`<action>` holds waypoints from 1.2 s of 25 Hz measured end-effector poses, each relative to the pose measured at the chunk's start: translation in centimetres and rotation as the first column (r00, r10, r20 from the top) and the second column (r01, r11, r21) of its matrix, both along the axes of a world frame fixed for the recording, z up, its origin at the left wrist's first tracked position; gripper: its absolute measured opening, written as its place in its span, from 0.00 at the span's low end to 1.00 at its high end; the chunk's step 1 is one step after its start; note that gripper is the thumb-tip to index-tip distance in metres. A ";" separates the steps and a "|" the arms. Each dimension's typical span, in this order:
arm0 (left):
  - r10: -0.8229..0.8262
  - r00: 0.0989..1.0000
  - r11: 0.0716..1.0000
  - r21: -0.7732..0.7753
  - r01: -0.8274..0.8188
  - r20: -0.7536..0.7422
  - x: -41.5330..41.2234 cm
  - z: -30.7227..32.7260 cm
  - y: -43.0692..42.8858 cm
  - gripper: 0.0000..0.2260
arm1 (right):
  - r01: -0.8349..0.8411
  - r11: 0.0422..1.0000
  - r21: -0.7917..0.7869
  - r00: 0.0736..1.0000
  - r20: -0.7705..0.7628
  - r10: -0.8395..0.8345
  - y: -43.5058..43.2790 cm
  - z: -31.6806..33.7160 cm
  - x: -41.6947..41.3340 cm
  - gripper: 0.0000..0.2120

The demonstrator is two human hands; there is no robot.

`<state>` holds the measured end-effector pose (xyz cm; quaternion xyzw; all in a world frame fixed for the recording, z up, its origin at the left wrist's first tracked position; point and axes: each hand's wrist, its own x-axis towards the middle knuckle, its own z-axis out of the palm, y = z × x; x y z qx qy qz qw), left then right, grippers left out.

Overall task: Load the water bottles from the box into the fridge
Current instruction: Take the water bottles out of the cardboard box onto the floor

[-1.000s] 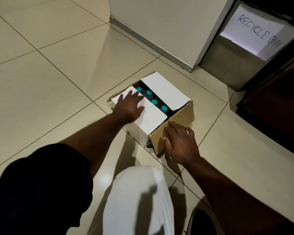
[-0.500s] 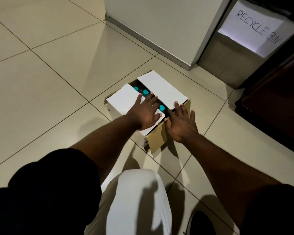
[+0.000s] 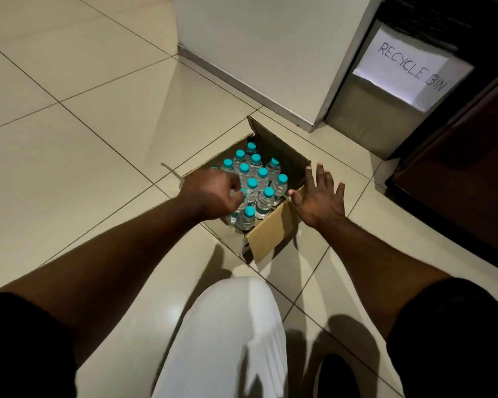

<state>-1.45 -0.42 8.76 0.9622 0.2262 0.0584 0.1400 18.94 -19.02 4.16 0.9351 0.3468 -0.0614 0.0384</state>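
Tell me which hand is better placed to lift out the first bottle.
Left. The left hand is over the water bottles in the open box, fingers curled at one cap; whether it grips yet is unclear. The right hand is spread at the box's right edge, off the bottles.

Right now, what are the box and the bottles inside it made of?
The box looks like brown cardboard: matte, with thin folded flaps. The bottles seem to be clear plastic, shiny, since you can see through them. Their caps look like smooth teal plastic, probably.
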 end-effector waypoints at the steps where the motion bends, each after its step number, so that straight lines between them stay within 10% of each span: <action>1: 0.026 0.994 0.999 -0.023 -0.028 -0.105 -0.9 -0.1 0.0 0.16 | 0.008 1.000 -0.004 1.000 -0.003 -0.008 0.3 0.0 0.3 0.39; 8: -0.050 0.901 0.998 -0.048 0.033 -0.431 -4.2 -5.3 -1.6 0.35 | 0.108 0.994 -0.017 0.994 -0.032 -0.109 1.0 -1.3 2.9 0.42; 24: 0.012 0.967 0.996 -0.086 -0.035 -0.255 -4.7 -9.3 -2.5 0.24 | -0.248 0.968 -0.030 0.958 0.142 0.250 3.8 -3.4 2.9 0.51; 30: 0.013 0.972 0.996 -0.085 -0.034 -0.234 -4.7 -9.2 -2.3 0.22 | 0.044 0.857 0.513 0.986 0.115 -0.120 3.4 -2.1 3.8 0.22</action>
